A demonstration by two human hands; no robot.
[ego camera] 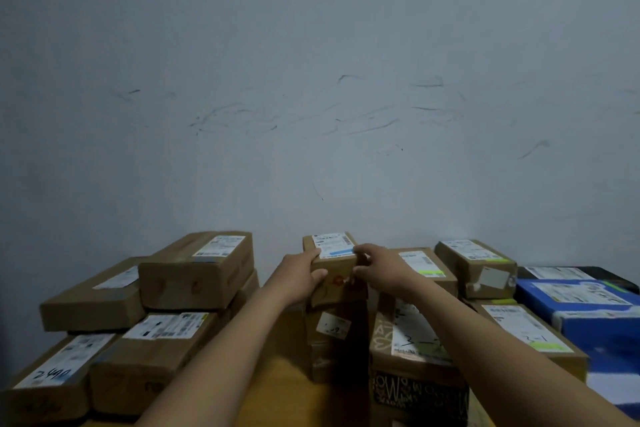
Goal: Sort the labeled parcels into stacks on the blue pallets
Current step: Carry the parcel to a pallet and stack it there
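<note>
Firmly, the left hand [304,274] and right hand [377,270] are clasping the small top parcel [336,269] by its opposite sides, fingers curling over the labeled top and thumbs pressing the front face. It is sitting atop a narrow central stack [332,333] (a wobbly-looking column). The stiff cardboard is probably handling light, its side edges offering the surest hold. Broader parcel stacks [194,270] and a blue box [588,302] are flanking it on a tan surface [284,381] below a scuffed grey wall [311,97].
</note>
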